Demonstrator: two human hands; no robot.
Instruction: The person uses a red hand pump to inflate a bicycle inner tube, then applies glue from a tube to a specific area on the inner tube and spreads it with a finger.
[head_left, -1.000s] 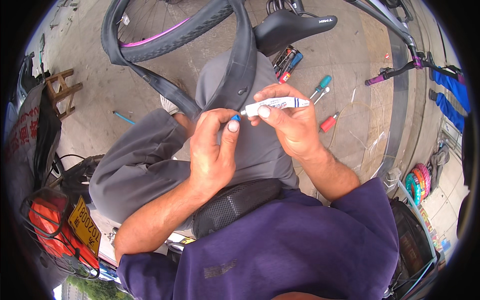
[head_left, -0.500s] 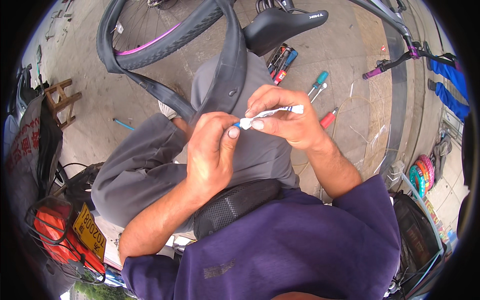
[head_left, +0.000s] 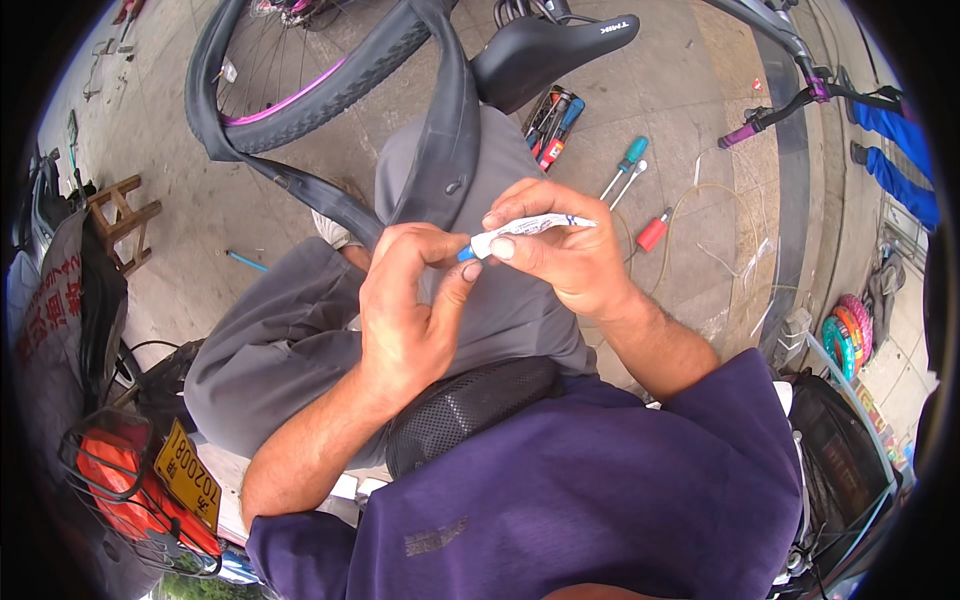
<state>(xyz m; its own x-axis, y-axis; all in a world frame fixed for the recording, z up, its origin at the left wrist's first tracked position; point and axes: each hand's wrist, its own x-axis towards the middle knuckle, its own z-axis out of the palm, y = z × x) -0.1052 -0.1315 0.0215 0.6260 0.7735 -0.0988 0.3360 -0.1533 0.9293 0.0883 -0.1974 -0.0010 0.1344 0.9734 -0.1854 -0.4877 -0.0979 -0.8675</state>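
Observation:
A small squeezed white tube (head_left: 535, 229) with a blue cap (head_left: 466, 254) is held over my lap. My right hand (head_left: 575, 255) pinches the tube's white body between thumb and fingers. At its other end, my left hand (head_left: 400, 295) has the forefinger and thumb at the blue cap. Just beyond my hands, a black bicycle inner tube (head_left: 455, 115) lies across my grey-trousered knee, a small round dark spot showing on it. It loops round a bicycle wheel's knobby tyre (head_left: 330, 115) with a pink rim.
A black saddle (head_left: 550, 60) sits ahead. A tray of tools (head_left: 552, 128), a teal screwdriver (head_left: 627, 160) and a red-handled tool (head_left: 653, 231) are on the pavement. A wooden stool (head_left: 123, 220) stands left. At right are a handlebar (head_left: 770, 120) and a person's blue-trousered legs (head_left: 900, 165).
The tube has shifted slightly left, and its white body shows more between my hands. My left thumb is a little lower. The view has shifted slightly.

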